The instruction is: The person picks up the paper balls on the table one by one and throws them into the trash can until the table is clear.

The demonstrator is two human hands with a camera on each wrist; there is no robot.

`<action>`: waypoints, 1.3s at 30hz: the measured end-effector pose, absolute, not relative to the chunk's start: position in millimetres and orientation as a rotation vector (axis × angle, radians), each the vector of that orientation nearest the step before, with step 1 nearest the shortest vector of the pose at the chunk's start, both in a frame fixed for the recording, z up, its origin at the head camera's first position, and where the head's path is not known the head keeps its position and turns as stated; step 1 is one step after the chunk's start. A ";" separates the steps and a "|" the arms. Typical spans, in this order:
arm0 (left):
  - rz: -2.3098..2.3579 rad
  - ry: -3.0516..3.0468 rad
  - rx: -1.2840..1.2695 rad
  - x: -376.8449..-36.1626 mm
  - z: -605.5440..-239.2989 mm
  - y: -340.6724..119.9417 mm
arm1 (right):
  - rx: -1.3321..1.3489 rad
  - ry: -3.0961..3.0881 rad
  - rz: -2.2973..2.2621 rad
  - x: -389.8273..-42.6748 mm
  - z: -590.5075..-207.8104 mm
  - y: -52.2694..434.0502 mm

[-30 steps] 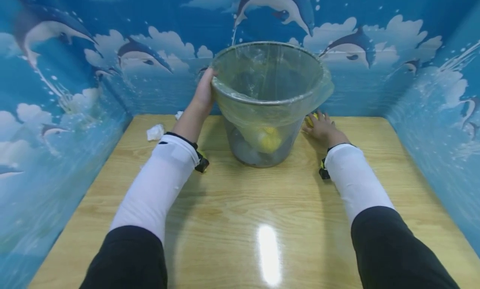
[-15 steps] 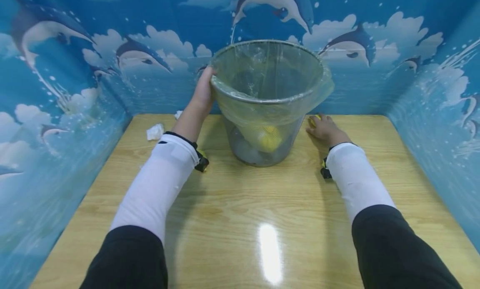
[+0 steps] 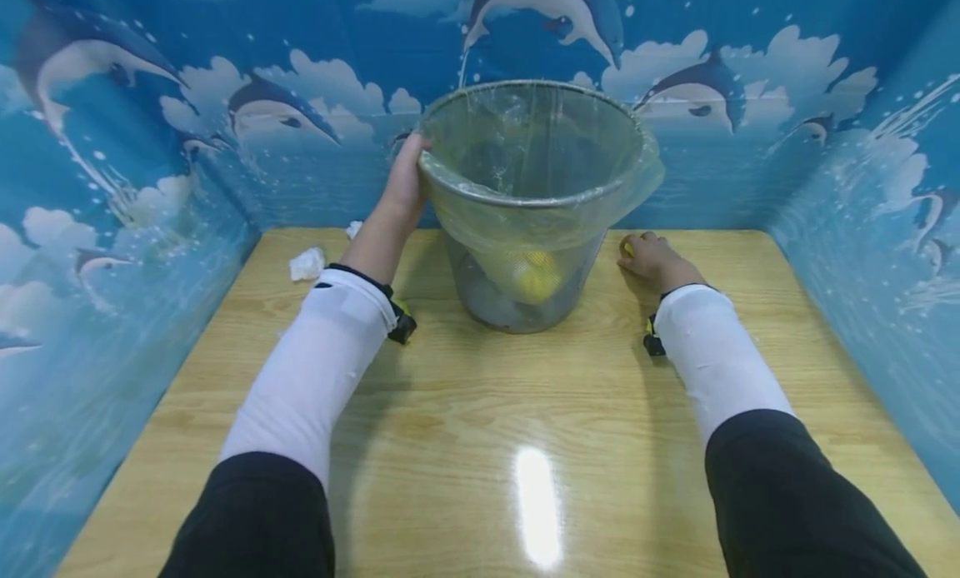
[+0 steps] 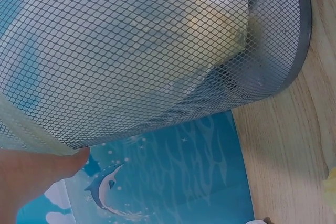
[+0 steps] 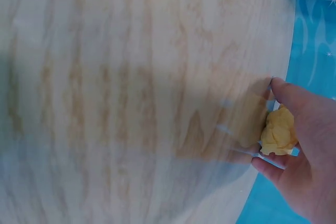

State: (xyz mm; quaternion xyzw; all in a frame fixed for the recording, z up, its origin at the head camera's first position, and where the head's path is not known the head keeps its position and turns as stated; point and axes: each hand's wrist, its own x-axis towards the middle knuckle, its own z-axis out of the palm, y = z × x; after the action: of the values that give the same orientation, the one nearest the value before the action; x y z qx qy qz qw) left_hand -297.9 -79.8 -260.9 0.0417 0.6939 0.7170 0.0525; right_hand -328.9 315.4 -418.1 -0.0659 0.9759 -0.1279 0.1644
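A grey mesh waste bin (image 3: 480, 291) stands on the table near the back wall, its rim covered by a thin yellowish bin liner (image 3: 517, 228). Yellow crumpled paper (image 3: 536, 276) shows through the mesh, low inside. My left hand (image 3: 405, 178) grips the rim on the left side; the left wrist view has its thumb lying against the liner's edge. To the right of the bin, at the table's back edge, my right hand (image 3: 651, 260) holds a yellow crumpled paper ball (image 5: 278, 132) between thumb and curled fingers. The palm partly hides that ball.
White crumpled paper (image 3: 307, 264) lies on the wooden table (image 3: 450, 445) left of the bin, and a second white scrap (image 3: 353, 229) sits behind my left forearm. Dolphin-printed blue walls (image 3: 337, 178) close in the back and both sides.
My right hand has drawn slightly right, away from the bin, and its fingers have closed around the yellow paper ball. The left hand and the bin stay put.
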 end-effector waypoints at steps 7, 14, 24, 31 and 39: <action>2.160 2.122 0.125 -297.3 -262.7 -80.4 | -0.209 2.762 -0.337 -331.0 -418.7 315.6; 2.178 2.125 0.116 -298.1 -261.3 -80.6 | -0.299 2.783 -0.298 -330.2 -412.7 316.0; 2.107 2.150 0.100 -297.2 -259.3 -82.1 | -0.323 2.783 -0.322 -328.0 -409.4 323.2; 2.130 2.132 0.119 -297.4 -258.6 -80.0 | -0.239 2.807 -0.372 -329.0 -401.4 331.7; 2.179 2.114 0.146 -297.8 -259.0 -80.0 | -0.252 2.832 -0.374 -330.6 -378.5 338.4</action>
State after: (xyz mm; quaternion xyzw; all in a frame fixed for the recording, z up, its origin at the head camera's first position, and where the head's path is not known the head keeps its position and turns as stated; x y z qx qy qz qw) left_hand -297.8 -80.0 -259.0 0.0479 0.6946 0.7160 0.0510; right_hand -330.6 338.4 -378.5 -0.0872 0.9783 -0.1291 0.1364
